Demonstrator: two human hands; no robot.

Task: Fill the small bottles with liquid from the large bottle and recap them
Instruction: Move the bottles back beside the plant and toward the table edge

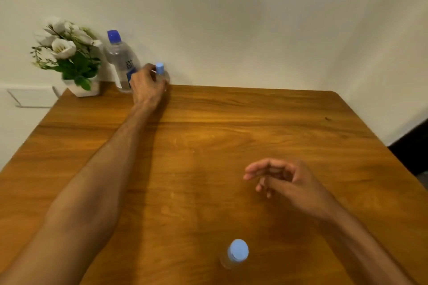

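At the far left of the wooden table (231, 136) stands the large clear bottle (121, 58) with a dark blue cap. Just right of it is a small clear bottle (161, 74) with a light blue cap, upright against the wall. My left hand (147, 85) reaches far out and grips this small bottle round its body. A second small bottle (235, 253) with a light blue cap stands upright near the front edge. My right hand (282, 178) hovers above the table's middle right, fingers loosely curled, holding nothing.
A white pot of white artificial flowers (69, 58) stands in the far left corner beside the large bottle. A pale wall runs behind the table. The table's right edge falls off to a dark floor area (412, 146).
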